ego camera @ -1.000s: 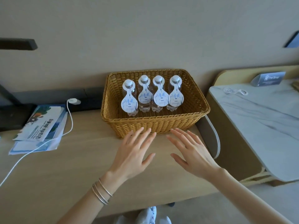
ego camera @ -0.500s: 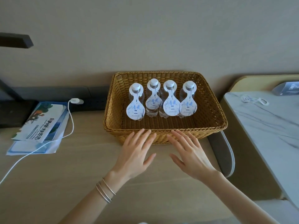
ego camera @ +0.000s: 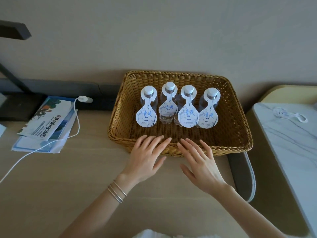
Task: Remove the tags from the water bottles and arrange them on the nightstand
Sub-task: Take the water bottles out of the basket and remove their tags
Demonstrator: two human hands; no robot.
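Four tagged water bottles [ego camera: 169,109] stand in the basket [ego camera: 240,145], your left hand [ego camera: 144,160] and right hand [ego camera: 202,167] at its near rim with fingers [ego camera: 154,143] spread, empty: steady one bottle and slip its tag [ego camera: 146,115] over the cap [ego camera: 148,90].

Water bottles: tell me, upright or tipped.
Upright: all four water bottles stand caps-up in the wicker basket, tags on necks.

Soft, even light fills the scene, brightest to the right of the basket [ego camera: 236,121], where the marble top [ego camera: 291,152] looks washed pale. Left of the basket it is dimmer. Shadows are faint. Large print on the tags [ego camera: 187,115] reads sharply; straight lines bow near the frame's edges.
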